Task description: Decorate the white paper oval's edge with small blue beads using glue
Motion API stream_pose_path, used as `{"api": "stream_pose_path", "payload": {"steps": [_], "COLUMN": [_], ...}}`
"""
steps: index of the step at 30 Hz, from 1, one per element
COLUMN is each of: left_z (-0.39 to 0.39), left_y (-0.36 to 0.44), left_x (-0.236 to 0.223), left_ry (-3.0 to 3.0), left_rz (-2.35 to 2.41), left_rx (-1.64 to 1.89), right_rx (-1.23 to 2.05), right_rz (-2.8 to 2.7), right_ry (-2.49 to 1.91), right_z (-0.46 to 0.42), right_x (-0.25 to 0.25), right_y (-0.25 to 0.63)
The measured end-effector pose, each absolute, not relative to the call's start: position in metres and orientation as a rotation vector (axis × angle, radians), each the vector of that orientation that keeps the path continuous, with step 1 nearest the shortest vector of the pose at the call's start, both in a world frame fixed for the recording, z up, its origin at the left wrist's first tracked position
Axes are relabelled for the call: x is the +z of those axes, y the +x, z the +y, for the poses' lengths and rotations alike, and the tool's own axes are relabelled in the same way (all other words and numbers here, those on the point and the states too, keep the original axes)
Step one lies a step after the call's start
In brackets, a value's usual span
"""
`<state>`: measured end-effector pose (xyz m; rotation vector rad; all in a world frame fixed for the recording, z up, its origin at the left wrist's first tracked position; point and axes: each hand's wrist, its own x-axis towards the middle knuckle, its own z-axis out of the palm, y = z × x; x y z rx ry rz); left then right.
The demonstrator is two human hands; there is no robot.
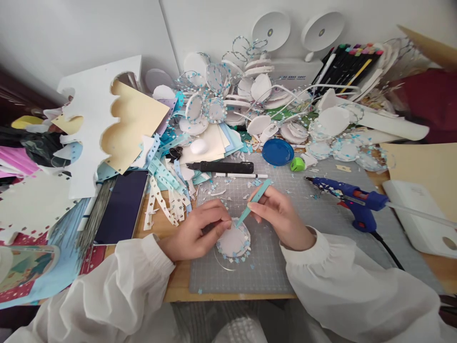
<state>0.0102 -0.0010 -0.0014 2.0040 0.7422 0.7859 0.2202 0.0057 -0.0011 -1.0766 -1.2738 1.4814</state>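
Observation:
A small white paper disc edged with tiny blue stars lies on the grey cutting mat. My left hand pinches the disc's left edge, its fingers pressed together. My right hand grips teal tweezers like a pen, and their tips touch the disc's upper rim. White sleeves cover both forearms.
A blue hot glue gun rests on the mat to the right, with its cord trailing. A black utility knife, a white pen, a blue lid and a green sharpener lie behind. Piled paper discs, punched strips and a dark tablet crowd the left and back.

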Motion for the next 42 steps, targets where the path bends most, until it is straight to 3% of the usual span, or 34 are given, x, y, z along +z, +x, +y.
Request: {"api": "stream_pose_path", "payload": {"steps": [14,29,35,42], "left_z": [-0.0006,-0.0006,-0.0012,-0.0008], "left_y": [0.0105,0.0102,0.0102,0.0092], "left_x": [-0.0009,0.0001,0.0021,0.0022], "left_ry": [2.015,2.03,2.037,2.034], "left_rz": [0.744,0.735,0.729,0.693], "left_rx": [0.759,0.757,0.79,0.767], "right_rx": [1.261,1.379,1.233,1.117], "right_rz": [-1.43,-1.338,-1.483,-1.253], "right_ry": [-1.092,-1.012,-1.081,-1.088], "right_z": [-0.0001,0.0011,0.0004,0.0081], "right_x": [-0.0001,-0.0024,0.0,-0.0045], "right_y": [0.2214,0.223,0.223,0.2245]}}
